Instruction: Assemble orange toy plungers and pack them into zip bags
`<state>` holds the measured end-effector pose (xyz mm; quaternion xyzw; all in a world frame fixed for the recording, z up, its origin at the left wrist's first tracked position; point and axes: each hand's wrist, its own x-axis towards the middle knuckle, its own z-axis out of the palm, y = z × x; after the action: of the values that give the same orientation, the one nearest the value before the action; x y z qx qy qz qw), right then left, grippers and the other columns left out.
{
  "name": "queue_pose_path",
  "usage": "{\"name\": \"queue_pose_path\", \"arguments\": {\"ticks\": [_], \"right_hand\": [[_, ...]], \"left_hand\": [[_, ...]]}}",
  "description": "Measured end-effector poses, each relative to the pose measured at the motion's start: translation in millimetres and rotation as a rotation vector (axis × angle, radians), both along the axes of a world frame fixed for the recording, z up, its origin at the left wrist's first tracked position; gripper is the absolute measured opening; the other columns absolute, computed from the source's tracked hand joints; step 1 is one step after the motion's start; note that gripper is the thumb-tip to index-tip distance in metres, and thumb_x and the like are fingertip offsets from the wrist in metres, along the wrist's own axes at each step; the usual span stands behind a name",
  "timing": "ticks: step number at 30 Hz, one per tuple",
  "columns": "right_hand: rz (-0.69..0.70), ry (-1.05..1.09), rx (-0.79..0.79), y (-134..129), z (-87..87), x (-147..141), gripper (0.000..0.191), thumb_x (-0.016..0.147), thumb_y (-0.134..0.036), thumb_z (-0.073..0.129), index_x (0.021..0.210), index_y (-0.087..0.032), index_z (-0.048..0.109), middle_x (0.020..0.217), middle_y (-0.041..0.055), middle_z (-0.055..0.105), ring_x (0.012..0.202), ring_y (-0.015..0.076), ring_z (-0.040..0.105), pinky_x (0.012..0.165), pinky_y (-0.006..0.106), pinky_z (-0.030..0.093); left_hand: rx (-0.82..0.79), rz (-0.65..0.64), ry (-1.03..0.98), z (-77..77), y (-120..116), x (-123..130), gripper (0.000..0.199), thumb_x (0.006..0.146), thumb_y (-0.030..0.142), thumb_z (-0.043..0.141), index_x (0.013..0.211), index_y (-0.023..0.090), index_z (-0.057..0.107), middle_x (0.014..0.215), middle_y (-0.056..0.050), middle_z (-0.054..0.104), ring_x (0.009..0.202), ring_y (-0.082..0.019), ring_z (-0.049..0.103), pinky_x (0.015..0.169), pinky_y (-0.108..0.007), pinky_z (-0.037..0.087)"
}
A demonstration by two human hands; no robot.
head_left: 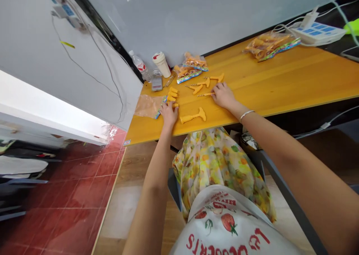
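My left hand [169, 114] is closed on a yellow sleeve [175, 105] lying beside several similar yellow sleeves [172, 94]. My right hand [223, 95] grips the handle end of a yellow tool whose metal shank [202, 95] points left. Above it lie more yellow-handled tools [203, 82] with thin metal shanks. Between my hands, nearer the table's front edge, rests a yellow T-handled piece [193, 116] with its shank covered. A clear plastic bag [147, 105] lies flat to the left of my left hand.
Packed bags of yellow parts [193, 66] stand at the back, near a white cup [162, 64], a bottle [139, 65] and a small grey box [157, 84]. Another packed bag [269, 45] and a power strip [319, 32] with cables are at the right rear of the wooden table [280, 83].
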<state>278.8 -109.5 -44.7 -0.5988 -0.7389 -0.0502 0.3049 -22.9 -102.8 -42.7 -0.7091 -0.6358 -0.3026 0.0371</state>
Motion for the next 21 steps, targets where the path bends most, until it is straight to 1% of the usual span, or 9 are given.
{"name": "queue_pose_path", "arguments": {"ticks": [2, 4, 6, 7, 9, 11, 16, 18, 21], "right_hand": [[0.003, 0.003, -0.054, 0, 2.7, -2, 0.032, 0.098, -0.026, 0.045, 0.111, -0.007, 0.067, 0.115, 0.0238, 0.064, 0.120, 0.0379, 0.051, 0.100, 0.055, 0.044], [0.005, 0.011, -0.074, -1, 6.8, -8, 0.033, 0.099, -0.025, 0.042, 0.114, -0.006, 0.065, 0.114, 0.0242, 0.066, 0.119, 0.0377, 0.052, 0.101, 0.055, 0.042], [0.026, 0.011, -0.051, -3, 11.3, -17, 0.033, 0.100, -0.025, 0.040, 0.115, -0.008, 0.064, 0.115, 0.0230, 0.067, 0.120, 0.0365, 0.053, 0.104, 0.054, 0.039], [0.045, 0.006, -0.036, -3, 13.4, -23, 0.033, 0.101, -0.024, 0.039, 0.115, -0.008, 0.064, 0.116, 0.0223, 0.067, 0.120, 0.0357, 0.053, 0.105, 0.054, 0.038], [0.087, -0.008, -0.016, -4, 16.6, -34, 0.034, 0.101, -0.024, 0.038, 0.115, -0.009, 0.065, 0.116, 0.0213, 0.067, 0.121, 0.0346, 0.052, 0.108, 0.052, 0.035], [0.117, -0.023, -0.005, -5, 18.5, -44, 0.035, 0.101, -0.025, 0.037, 0.115, -0.010, 0.065, 0.116, 0.0209, 0.067, 0.121, 0.0347, 0.051, 0.108, 0.052, 0.034], [0.148, -0.058, 0.062, -6, 19.0, -50, 0.038, 0.100, -0.026, 0.036, 0.119, -0.011, 0.065, 0.117, 0.0203, 0.067, 0.121, 0.0350, 0.050, 0.107, 0.054, 0.034], [0.166, -0.079, 0.098, -7, 18.2, -50, 0.038, 0.100, -0.026, 0.037, 0.121, -0.012, 0.065, 0.118, 0.0193, 0.067, 0.122, 0.0348, 0.050, 0.108, 0.055, 0.033], [0.200, -0.132, 0.156, -7, 17.0, -51, 0.039, 0.100, -0.025, 0.036, 0.121, -0.011, 0.065, 0.119, 0.0193, 0.067, 0.123, 0.0344, 0.050, 0.108, 0.056, 0.034]], "left_hand": [[0.013, 0.017, 0.009, 3.2, -4, 3, 0.029, 0.088, 0.027, 0.069, 0.116, 0.026, 0.073, 0.126, -0.018, 0.058, 0.122, -0.039, 0.050, 0.099, -0.055, 0.041], [0.012, -0.009, 0.020, 6.5, -7, 4, 0.021, 0.089, 0.026, 0.067, 0.109, 0.025, 0.075, 0.132, -0.017, 0.056, 0.125, -0.038, 0.048, 0.103, -0.054, 0.039], [-0.019, -0.115, 0.042, 8.3, -7, 5, 0.016, 0.093, 0.023, 0.062, 0.102, 0.022, 0.075, 0.127, -0.016, 0.061, 0.123, -0.034, 0.052, 0.106, -0.049, 0.038], [-0.038, -0.179, 0.052, 8.5, -6, 5, 0.016, 0.094, 0.021, 0.060, 0.102, 0.021, 0.074, 0.121, -0.015, 0.064, 0.120, -0.031, 0.054, 0.107, -0.046, 0.039], [-0.057, -0.274, 0.060, 8.0, -5, 4, 0.019, 0.096, 0.021, 0.058, 0.110, 0.020, 0.071, 0.114, -0.013, 0.067, 0.114, -0.028, 0.057, 0.106, -0.042, 0.040], [-0.048, -0.302, 0.057, 6.9, -5, 4, 0.023, 0.095, 0.026, 0.061, 0.116, 0.021, 0.068, 0.114, -0.011, 0.068, 0.113, -0.027, 0.057, 0.104, -0.041, 0.041], [0.008, -0.285, -0.007, 4.6, -3, 1, 0.022, 0.094, 0.034, 0.065, 0.111, 0.019, 0.067, 0.111, -0.012, 0.068, 0.110, -0.026, 0.060, 0.100, -0.038, 0.045], [0.067, -0.325, -0.056, 3.1, -2, 0, 0.026, 0.095, 0.038, 0.063, 0.112, 0.019, 0.066, 0.111, -0.012, 0.068, 0.111, -0.026, 0.061, 0.100, -0.038, 0.046], [0.140, -0.393, -0.102, 0.7, 0, -1, 0.034, 0.095, 0.048, 0.061, 0.111, 0.019, 0.066, 0.106, -0.011, 0.068, 0.107, -0.026, 0.062, 0.099, -0.041, 0.047]]}}
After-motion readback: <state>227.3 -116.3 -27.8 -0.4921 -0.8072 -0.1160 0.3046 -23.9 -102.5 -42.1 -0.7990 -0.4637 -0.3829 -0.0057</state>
